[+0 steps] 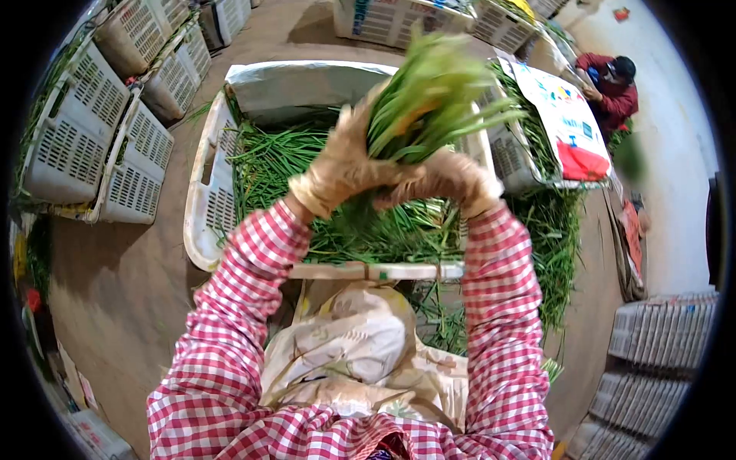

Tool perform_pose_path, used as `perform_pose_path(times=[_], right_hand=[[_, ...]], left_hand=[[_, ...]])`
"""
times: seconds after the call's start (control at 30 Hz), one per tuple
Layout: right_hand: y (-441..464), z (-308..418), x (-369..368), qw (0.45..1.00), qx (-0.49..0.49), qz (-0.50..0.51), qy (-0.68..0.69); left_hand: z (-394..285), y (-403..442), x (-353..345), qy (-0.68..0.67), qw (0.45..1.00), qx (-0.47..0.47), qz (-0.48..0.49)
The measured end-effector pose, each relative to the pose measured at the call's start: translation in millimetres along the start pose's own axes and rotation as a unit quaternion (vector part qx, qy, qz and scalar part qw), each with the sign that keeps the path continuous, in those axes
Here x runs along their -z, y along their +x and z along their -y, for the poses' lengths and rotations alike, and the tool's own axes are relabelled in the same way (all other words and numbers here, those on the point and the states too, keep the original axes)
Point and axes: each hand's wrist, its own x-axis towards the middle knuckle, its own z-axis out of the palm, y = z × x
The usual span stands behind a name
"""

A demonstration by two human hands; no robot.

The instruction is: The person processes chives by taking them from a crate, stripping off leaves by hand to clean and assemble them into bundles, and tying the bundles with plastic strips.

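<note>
A thick bunch of long green chives [429, 96] is held up over a white plastic crate [201, 195], its upper end smeared by motion. My left hand [345, 165], in a pale glove, is closed round the bunch from the left, thumb up along the stalks. From the right, my right hand [445, 182], gloved too, curls its fingers about the lower part of the bunch. Its fingertips are partly hidden behind the left hand. Loose green chives [280, 157] lie in the crate below, and a blurred dark green tuft hangs under my hands.
Slatted white crates [77, 115] stand at the left, with another crate [391, 21] at the back. On the right, a printed white and red sack [563, 115] lies over a filled crate, greens spilling beside it. Stacked crates [663, 333] stand lower right. Another person [609, 92] crouches upper right.
</note>
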Motion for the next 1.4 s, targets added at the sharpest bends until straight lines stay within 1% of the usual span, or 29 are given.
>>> perform_pose_path(times=[0.07,0.13,0.17,0.27,0.33,0.4,0.43,0.47,0.5,0.53,0.6,0.63,0.67,0.7,0.73,0.8,0.87,0.9,0.97,1.0,1.07,1.1,1.17,1.2,1.23,1.27,1.3,1.33,1.4], right_hand=[[-17.8,41.2,31.2,0.991,0.112,-0.061,-0.028],[-37.1,74.4,50.4,0.982,0.142,-0.116,-0.055],[-47.9,88.9,55.7,0.978,0.144,-0.139,-0.06],[-86.9,122.2,60.7,0.963,0.149,-0.213,-0.07],[-116.0,139.6,55.6,0.952,0.149,-0.257,-0.067],[-147.6,149.4,42.9,0.945,0.136,-0.299,-0.007],[-164.4,151.9,31.1,0.936,0.11,-0.323,0.088],[-178.4,159.2,16.9,0.896,0.066,-0.359,0.251],[-192.4,166.5,2.8,0.814,0.039,-0.409,0.41],[-210.5,181.5,-12.2,0.84,-0.048,-0.474,0.26],[-244.8,190.0,-28.0,0.808,-0.189,-0.481,0.282],[-254.5,186.8,-33.2,0.785,-0.27,-0.469,0.302],[-265.6,165.9,-42.5,0.805,-0.271,-0.431,0.305],[-268.3,152.6,-56.1,0.825,-0.308,-0.417,0.224],[-264.8,140.9,-74.1,0.838,-0.344,-0.399,0.143],[-259.5,103.0,-104.8,0.8,-0.551,-0.233,0.045],[-260.5,103.9,-126.6,0.803,-0.563,-0.141,0.136],[-262.5,110.2,-143.2,0.803,-0.563,-0.142,0.135],[-269.9,127.9,-191.1,0.855,-0.485,-0.164,-0.085],[-271.5,127.8,-212.5,0.858,-0.453,-0.152,-0.191],[-274.1,154.3,-225.9,0.854,-0.372,-0.181,-0.317],[-281.6,166.9,-224.9,0.85,-0.376,-0.19,-0.317],[-302.3,183.8,-219.9,0.911,-0.275,-0.274,-0.138],[-316.6,177.3,-220.1,0.909,-0.274,-0.282,-0.14],[-333.2,167.1,-218.4,0.937,-0.213,-0.277,0.016],[-347.4,157.3,-217.8,0.94,-0.142,-0.261,0.169],[-352.6,181.6,-187.1,0.774,-0.298,-0.24,0.504],[-359.0,155.9,-193.6,0.775,-0.238,-0.277,0.516],[-347.0,146.1,-183.2,0.771,-0.128,-0.311,0.541]], left_hand=[[-63.6,45.5,11.1,0.199,0.96,-0.194,-0.038],[-138.1,74.3,21.6,0.182,0.95,-0.25,0.038],[-164.8,90.3,10.8,0.109,0.93,-0.35,0.008],[-214.9,100.6,-5.0,0.078,0.935,-0.347,0.021],[-222.3,99.5,-25.2,0.034,0.95,-0.308,0.023],[-215.0,90.6,-55.0,-0.034,0.967,-0.253,0.018],[-207.2,82.9,-72.7,-0.078,0.972,-0.222,0.017],[-200.9,72.9,-92.4,-0.131,0.974,-0.185,0.018],[-193.1,60.2,-112.4,-0.189,0.97,-0.148,0.022],[-186.6,41.5,-132.8,-0.253,0.961,-0.105,0.033],[-179.6,-4.6,-171.7,-0.392,0.917,-0.019,0.065],[-183.4,-35.2,-189.1,-0.474,0.875,0.034,0.095],[-191.3,-68.0,-201.9,-0.563,0.809,0.105,0.134],[-185.3,-106.4,-215.2,-0.657,0.723,0.189,0.104],[-182.3,-132.3,-222.9,-0.632,0.713,0.293,0.08],[-149.5,-171.1,-236.7,-0.659,0.617,0.427,0.064],[-120.1,-200.3,-247.4,-0.643,0.607,0.467,0.019],[-102.6,-212.6,-256.1,-0.628,0.612,0.48,0.032],[-112.7,-209.2,-245.4,-0.656,0.568,0.488,0.088],[-118.1,-206.8,-239.7,-0.667,0.547,0.492,0.117],[-128.3,-194.6,-229.6,-0.684,0.53,0.478,0.148],[-137.2,-189.0,-224.2,-0.711,0.503,0.475,0.123],[-147.1,-172.6,-210.6,-0.695,0.536,0.458,0.14],[-138.8,-166.3,-203.2,-0.683,0.562,0.435,0.168],[-148.8,-154.7,-193.4,-0.679,0.575,0.423,0.168],[-156.2,-141.7,-177.9,-0.682,0.571,0.41,0.202],[-164.0,-126.9,-162.4,-0.652,0.6,0.407,0.222],[-174.2,-115.1,-146.5,-0.622,0.626,0.404,0.24],[-211.0,-99.4,-110.6,-0.486,0.75,0.399,0.205]])
